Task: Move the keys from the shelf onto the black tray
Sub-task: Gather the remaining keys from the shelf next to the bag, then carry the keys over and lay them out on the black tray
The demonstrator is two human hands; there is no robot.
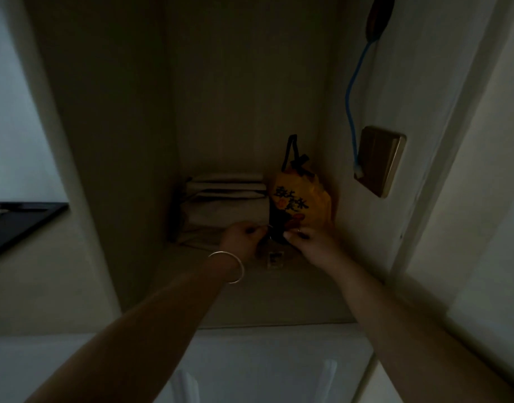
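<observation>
The scene is dim. Deep in a shelf niche, a dark bunch of keys [276, 231] with a metal ring sits between my two hands. My left hand [241, 237], a silver bangle on its wrist, pinches the ring from the left. From the right, my right hand [308, 242] closes its fingers on the dark bunch. The black tray [25, 221] lies far to the left, outside the niche, only its corner showing.
A yellow bag with black characters [300, 199] leans in the niche's back right corner, just behind the keys. Folded pale cloths [226, 199] are stacked at the back left. A small label [275, 258] lies on the shelf. A switch plate [379, 161] and blue cable [353, 97] are on the right wall.
</observation>
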